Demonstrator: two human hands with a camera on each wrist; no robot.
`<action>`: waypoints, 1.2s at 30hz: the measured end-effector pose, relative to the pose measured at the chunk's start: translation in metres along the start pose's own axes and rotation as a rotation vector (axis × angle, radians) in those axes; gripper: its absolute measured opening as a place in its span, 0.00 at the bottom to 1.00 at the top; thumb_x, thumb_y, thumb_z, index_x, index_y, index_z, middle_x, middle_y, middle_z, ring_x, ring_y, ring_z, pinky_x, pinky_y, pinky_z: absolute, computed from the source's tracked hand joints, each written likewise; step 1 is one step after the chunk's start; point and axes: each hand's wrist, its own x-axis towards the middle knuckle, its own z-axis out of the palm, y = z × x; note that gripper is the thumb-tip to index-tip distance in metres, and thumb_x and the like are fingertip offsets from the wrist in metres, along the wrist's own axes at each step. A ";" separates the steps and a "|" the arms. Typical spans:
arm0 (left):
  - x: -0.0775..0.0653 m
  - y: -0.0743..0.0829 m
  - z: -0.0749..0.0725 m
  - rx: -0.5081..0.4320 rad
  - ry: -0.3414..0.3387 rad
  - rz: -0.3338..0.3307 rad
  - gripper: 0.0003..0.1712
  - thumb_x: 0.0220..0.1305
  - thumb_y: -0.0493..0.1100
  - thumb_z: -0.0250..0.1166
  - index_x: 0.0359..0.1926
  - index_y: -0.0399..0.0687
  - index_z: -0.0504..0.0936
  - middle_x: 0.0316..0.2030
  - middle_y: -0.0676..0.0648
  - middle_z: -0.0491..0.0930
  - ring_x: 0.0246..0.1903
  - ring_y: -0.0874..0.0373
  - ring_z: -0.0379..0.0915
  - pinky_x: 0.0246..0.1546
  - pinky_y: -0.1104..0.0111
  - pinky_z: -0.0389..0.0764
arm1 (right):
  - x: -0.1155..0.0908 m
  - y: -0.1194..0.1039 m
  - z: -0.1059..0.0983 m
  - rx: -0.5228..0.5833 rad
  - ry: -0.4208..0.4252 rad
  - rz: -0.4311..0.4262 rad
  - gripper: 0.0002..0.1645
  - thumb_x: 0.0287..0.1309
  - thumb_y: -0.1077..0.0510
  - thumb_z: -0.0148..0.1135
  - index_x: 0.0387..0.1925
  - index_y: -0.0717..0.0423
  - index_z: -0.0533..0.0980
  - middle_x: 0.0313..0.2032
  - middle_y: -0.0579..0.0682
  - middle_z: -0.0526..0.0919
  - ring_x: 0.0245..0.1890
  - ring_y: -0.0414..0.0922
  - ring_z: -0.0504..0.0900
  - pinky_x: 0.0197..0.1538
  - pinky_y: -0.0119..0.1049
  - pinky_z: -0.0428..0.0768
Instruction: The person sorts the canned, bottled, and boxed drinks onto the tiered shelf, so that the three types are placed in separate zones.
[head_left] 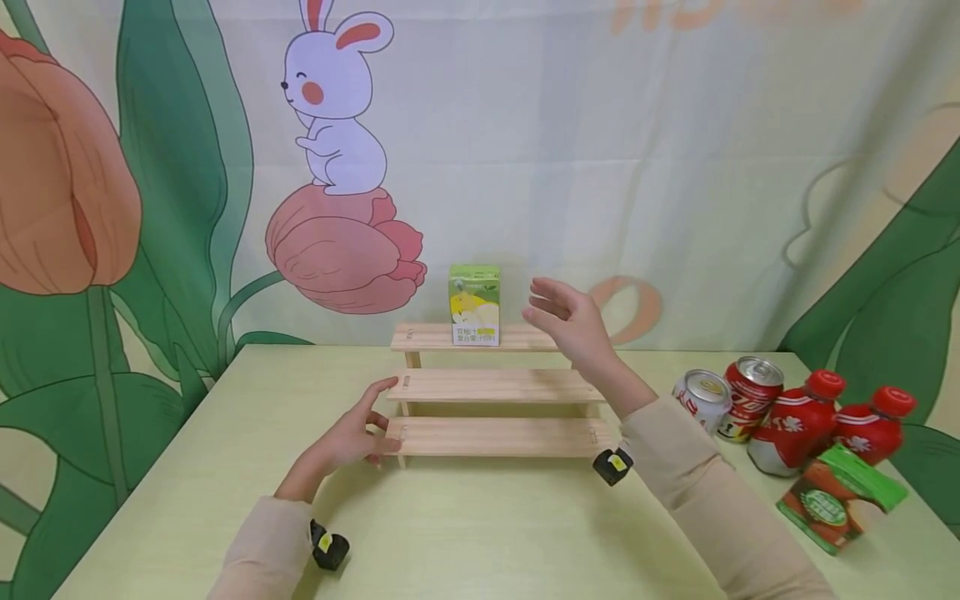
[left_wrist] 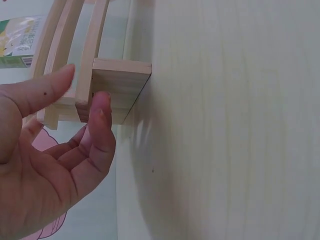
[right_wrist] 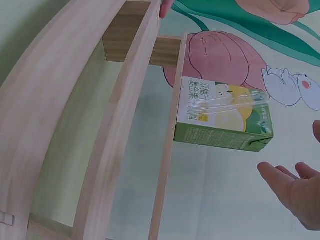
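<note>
A three-tier wooden step rack (head_left: pixel 495 435) stands on the table. My left hand (head_left: pixel 352 437) holds its left end. The left wrist view shows the thumb (left_wrist: pixel 55 87) and curled fingers (left_wrist: pixel 95 145) on either side of the lowest board's end. On the top board a green and yellow juice carton (head_left: pixel 476 307) stands upright, left of the board's middle. My right hand (head_left: pixel 573 325) is raised just right of the carton, apart from it. Its fingers are spread and loosely bent around nothing. In the right wrist view the fingertips point toward the carton's top (right_wrist: pixel 260 122) across a gap.
At the table's right are a white can (head_left: pixel 703 400), a red can (head_left: pixel 752 396), two red bottles (head_left: pixel 795 429) with red caps, and a red and green packet (head_left: pixel 840 500). Behind the rack hangs a printed curtain (head_left: pixel 495 167) with a rabbit and flowers.
</note>
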 end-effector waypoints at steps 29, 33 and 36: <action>0.002 0.000 0.004 0.071 0.059 0.023 0.51 0.50 0.31 0.67 0.68 0.59 0.47 0.31 0.38 0.69 0.16 0.55 0.69 0.18 0.66 0.73 | -0.051 -0.006 -0.025 -0.028 -0.043 -0.041 0.29 0.57 0.65 0.59 0.60 0.66 0.64 0.58 0.59 0.68 0.58 0.52 0.69 0.47 0.30 0.74; 0.002 0.001 0.005 0.069 0.064 0.013 0.51 0.50 0.31 0.67 0.68 0.60 0.48 0.32 0.39 0.69 0.16 0.55 0.69 0.18 0.66 0.73 | -0.058 -0.006 -0.028 -0.017 -0.051 -0.063 0.28 0.57 0.66 0.58 0.60 0.68 0.64 0.58 0.61 0.68 0.58 0.54 0.68 0.48 0.29 0.74; 0.001 0.001 0.006 0.066 0.063 0.008 0.51 0.50 0.31 0.68 0.67 0.60 0.48 0.32 0.39 0.69 0.17 0.55 0.69 0.18 0.65 0.73 | -0.063 -0.006 -0.032 -0.021 -0.057 -0.076 0.28 0.57 0.66 0.58 0.59 0.68 0.63 0.58 0.62 0.68 0.58 0.55 0.68 0.49 0.29 0.73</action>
